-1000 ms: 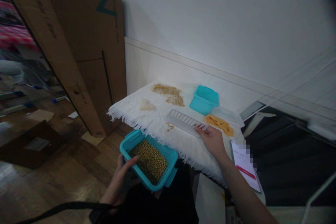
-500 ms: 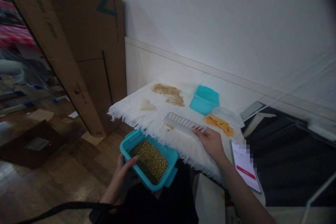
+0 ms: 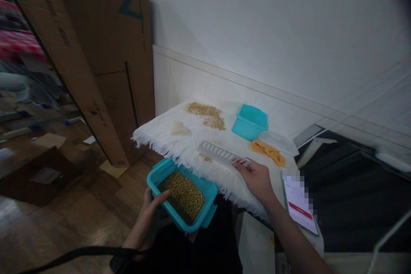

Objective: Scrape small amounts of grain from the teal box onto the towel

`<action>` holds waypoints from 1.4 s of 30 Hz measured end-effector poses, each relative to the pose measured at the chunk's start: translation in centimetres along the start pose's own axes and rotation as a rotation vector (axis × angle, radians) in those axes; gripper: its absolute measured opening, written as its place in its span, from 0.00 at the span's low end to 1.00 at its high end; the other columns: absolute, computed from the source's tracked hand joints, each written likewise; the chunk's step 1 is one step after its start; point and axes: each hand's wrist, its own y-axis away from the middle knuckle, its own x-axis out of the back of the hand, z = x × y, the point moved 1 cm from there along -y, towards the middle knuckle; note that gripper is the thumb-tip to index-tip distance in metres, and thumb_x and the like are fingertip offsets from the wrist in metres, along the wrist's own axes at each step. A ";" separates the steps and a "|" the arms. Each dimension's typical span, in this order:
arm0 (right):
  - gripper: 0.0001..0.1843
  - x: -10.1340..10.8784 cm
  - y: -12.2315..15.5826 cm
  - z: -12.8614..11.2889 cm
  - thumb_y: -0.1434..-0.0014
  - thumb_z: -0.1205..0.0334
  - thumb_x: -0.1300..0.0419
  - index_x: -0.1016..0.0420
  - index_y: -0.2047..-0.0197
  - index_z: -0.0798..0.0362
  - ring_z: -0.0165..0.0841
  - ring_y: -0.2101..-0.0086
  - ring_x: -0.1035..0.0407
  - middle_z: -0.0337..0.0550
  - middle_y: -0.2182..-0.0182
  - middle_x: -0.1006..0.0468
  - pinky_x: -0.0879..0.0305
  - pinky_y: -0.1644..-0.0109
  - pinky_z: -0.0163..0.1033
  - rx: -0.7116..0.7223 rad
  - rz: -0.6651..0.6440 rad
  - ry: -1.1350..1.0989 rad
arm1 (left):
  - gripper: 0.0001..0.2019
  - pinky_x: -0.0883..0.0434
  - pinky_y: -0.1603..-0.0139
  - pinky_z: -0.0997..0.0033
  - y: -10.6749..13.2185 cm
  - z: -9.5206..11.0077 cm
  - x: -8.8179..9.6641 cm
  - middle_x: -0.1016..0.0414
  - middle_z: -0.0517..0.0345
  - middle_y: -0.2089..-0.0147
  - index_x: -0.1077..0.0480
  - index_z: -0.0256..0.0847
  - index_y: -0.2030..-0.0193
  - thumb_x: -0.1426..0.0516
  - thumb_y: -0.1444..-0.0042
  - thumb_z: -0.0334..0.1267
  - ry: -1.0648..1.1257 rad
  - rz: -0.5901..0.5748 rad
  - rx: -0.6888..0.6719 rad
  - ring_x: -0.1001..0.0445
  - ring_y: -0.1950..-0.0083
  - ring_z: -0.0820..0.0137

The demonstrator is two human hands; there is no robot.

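Left hand [image 3: 150,210]: gripping the bean tub [image 3: 210,192] by its left side, thumb lying over the rim.
Bean tub: sitting just off the worktop's near edge, under the fringe, holding beans [image 3: 186,195].
Right hand [image 3: 260,180]: pinching one end of a slotted strip [image 3: 221,159].
Loose cluster [image 3: 205,157]: lying just nearside of the strip, close to the near edge.
Step in hand: apparently gathering loose beans toward the near edge.
Next move: probably calling for a low strip and a tub staying beneath the fringe.
Worktop: wearing a fringed white cloth [image 3: 159,137]; a bean spread [image 3: 201,109] is occupying the far-left corner, an empty-looking tub [image 3: 245,129] the far edge, an orange cloth [image 3: 268,153] and a screen device [image 3: 300,205] the right edge.
Room: a cardboard box [image 3: 125,72] is standing left, a pale wall [image 3: 272,30] behind.
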 end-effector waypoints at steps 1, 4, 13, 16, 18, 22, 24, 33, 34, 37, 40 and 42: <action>0.20 -0.1 0.2 0.0 0.40 0.44 0.37 0.13 0.65 0.51 0.37 0.74 0.21 0.41 0.73 0.14 0.28 0.69 0.37 0.015 -0.001 0.004 | 0.26 0.18 0.51 0.48 0.1 0.1 0.0 0.23 0.53 0.38 0.35 0.58 0.40 0.33 0.43 0.44 0.001 -0.004 0.005 0.16 0.46 0.54; 0.18 -0.4 0.9 -0.1 0.38 0.46 0.37 0.12 0.62 0.49 0.38 0.72 0.19 0.41 0.71 0.13 0.24 0.65 0.37 0.068 0.024 0.020 | 0.26 0.18 0.50 0.48 0.1 0.1 0.0 0.24 0.53 0.37 0.35 0.59 0.39 0.33 0.43 0.45 0.000 -0.009 0.011 0.18 0.43 0.53; 0.13 -1.6 3.5 -0.1 0.34 0.58 0.39 0.11 0.58 0.47 0.38 0.63 0.14 0.41 0.62 0.11 0.18 0.55 0.38 0.348 0.073 0.090 | 0.34 0.19 0.51 0.46 -0.9 -0.5 0.2 0.25 0.51 0.38 0.38 0.61 0.36 0.30 0.47 0.45 0.007 0.045 0.030 0.18 0.44 0.50; 0.14 -1.7 4.0 -0.4 0.33 0.58 0.40 0.11 0.58 0.46 0.39 0.62 0.14 0.41 0.61 0.11 0.18 0.54 0.40 0.336 0.061 0.106 | 0.34 0.19 0.50 0.45 -0.7 -0.4 0.0 0.25 0.51 0.38 0.38 0.60 0.36 0.30 0.47 0.44 0.020 0.041 0.037 0.17 0.45 0.50; 0.14 -1.8 4.1 -0.4 0.33 0.56 0.40 0.11 0.59 0.45 0.40 0.62 0.14 0.42 0.61 0.11 0.18 0.54 0.41 0.285 0.062 0.116 | 0.35 0.19 0.49 0.45 -0.5 -0.2 0.0 0.25 0.50 0.37 0.38 0.60 0.36 0.29 0.48 0.43 0.029 0.034 0.035 0.17 0.45 0.50; 0.15 -1.8 4.2 -0.2 0.34 0.51 0.39 0.11 0.58 0.45 0.42 0.63 0.15 0.43 0.62 0.11 0.18 0.56 0.42 0.191 0.093 0.127 | 0.36 0.19 0.49 0.45 -0.4 -0.1 0.0 0.26 0.49 0.36 0.37 0.59 0.35 0.29 0.49 0.44 0.022 0.023 0.025 0.19 0.42 0.48; 0.15 -1.8 4.2 -0.1 0.34 0.50 0.39 0.11 0.58 0.45 0.41 0.63 0.15 0.43 0.62 0.11 0.18 0.56 0.41 0.191 0.104 0.132 | 0.36 0.19 0.49 0.45 -0.4 -0.2 0.0 0.26 0.49 0.36 0.38 0.60 0.34 0.30 0.47 0.44 0.019 0.020 0.029 0.19 0.42 0.49; 0.16 -1.8 5.9 -2.1 0.30 0.56 0.42 0.11 0.57 0.47 0.37 0.63 0.14 0.43 0.61 0.11 0.20 0.54 0.37 0.351 0.034 0.205 | 0.29 0.19 0.48 0.47 0.0 -0.2 -0.2 0.24 0.51 0.38 0.36 0.58 0.38 0.31 0.44 0.44 0.021 0.015 0.023 0.18 0.42 0.51; 0.16 -1.8 6.2 -2.3 0.30 0.56 0.43 0.11 0.57 0.46 0.37 0.63 0.14 0.42 0.61 0.11 0.20 0.54 0.36 0.344 0.016 0.198 | 0.29 0.19 0.48 0.47 0.1 -0.1 -0.3 0.24 0.51 0.37 0.36 0.58 0.38 0.32 0.44 0.44 0.025 0.013 0.024 0.18 0.42 0.51; 0.16 -1.9 6.9 -2.8 0.30 0.54 0.43 0.11 0.58 0.44 0.36 0.64 0.15 0.40 0.63 0.11 0.20 0.56 0.36 0.289 -0.019 0.173 | 0.28 0.18 0.49 0.47 0.2 -0.1 -0.4 0.24 0.51 0.37 0.36 0.58 0.38 0.32 0.44 0.43 0.028 0.010 0.020 0.17 0.44 0.52; 0.16 -1.4 6.7 -2.2 0.30 0.50 0.41 0.11 0.59 0.44 0.38 0.65 0.15 0.40 0.64 0.11 0.21 0.58 0.36 0.224 0.061 0.167 | 0.30 0.18 0.50 0.46 0.2 -0.1 -0.4 0.23 0.50 0.38 0.35 0.57 0.38 0.31 0.46 0.43 0.028 0.005 0.003 0.17 0.45 0.50; 0.18 -0.7 6.0 -1.3 0.32 0.46 0.40 0.12 0.59 0.47 0.40 0.66 0.15 0.43 0.64 0.11 0.22 0.59 0.37 0.180 0.192 0.178 | 0.32 0.18 0.49 0.45 0.1 -0.2 -0.3 0.23 0.49 0.38 0.35 0.57 0.37 0.30 0.47 0.43 0.027 0.001 0.000 0.17 0.43 0.49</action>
